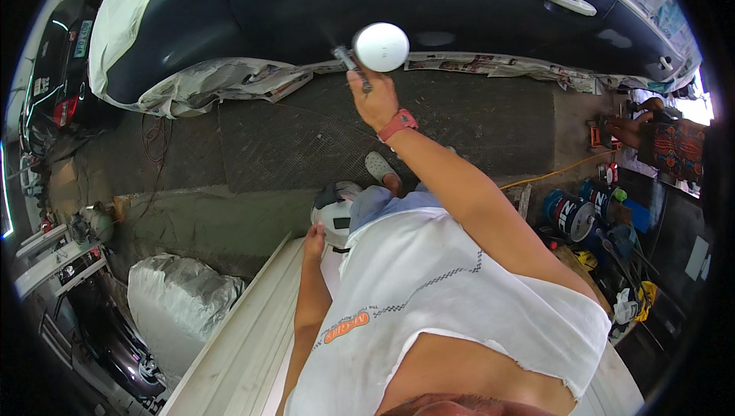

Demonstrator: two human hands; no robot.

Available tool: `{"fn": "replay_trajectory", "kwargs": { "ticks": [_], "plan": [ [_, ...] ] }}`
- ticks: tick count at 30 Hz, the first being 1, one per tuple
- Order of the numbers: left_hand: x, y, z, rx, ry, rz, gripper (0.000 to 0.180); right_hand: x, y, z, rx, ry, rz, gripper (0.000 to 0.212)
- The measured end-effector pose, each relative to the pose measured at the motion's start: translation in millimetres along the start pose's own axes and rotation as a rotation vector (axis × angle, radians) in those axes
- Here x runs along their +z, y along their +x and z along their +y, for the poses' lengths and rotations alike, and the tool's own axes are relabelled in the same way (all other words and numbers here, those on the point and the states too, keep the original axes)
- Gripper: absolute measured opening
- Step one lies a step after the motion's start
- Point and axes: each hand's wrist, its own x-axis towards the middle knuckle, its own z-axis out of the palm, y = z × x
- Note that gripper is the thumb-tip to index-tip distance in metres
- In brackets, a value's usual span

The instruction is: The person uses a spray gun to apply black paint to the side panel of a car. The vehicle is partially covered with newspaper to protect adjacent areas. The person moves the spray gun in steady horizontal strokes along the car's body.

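My right hand [377, 102] is closed around a spray gun [348, 63] with a round white cup on top [381, 47]. The gun's metal front points toward the dark car body panel [291, 14], and a faint haze shows just ahead of it. A wide red band circles my right wrist. Down at my left side, my left hand [315, 240] is beside a white rounded object [331, 215] with dark cloth on it. Its fingers are small and partly hidden, so whether they grip that object is unclear.
Masking paper [222, 83] lines the panel's lower edge. A dark mat [306, 132] covers the floor. A yellow hose [547, 175] and blue drums [569, 213] lie to the right. At left are a foil-covered object [180, 305] and another dark car [65, 71].
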Motion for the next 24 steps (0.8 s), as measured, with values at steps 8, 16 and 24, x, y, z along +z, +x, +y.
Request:
{"fn": "replay_trajectory", "kwargs": {
  "ticks": [8, 16, 24],
  "plan": [
    [-17, -46, -64, -0.233, 0.068, -0.017, 0.081, 65, -18, 27, 0.083, -0.053, -0.198, 0.037],
    [-14, -84, -75, -0.220, 0.128, 0.054, 0.073, 131, -27, 70, 0.052, -0.077, -0.252, 0.041],
    [-15, -67, -50, -0.205, 0.112, 0.045, 0.067, 115, -20, 81, 0.033, 0.006, -0.255, 0.033]
  ]
}}
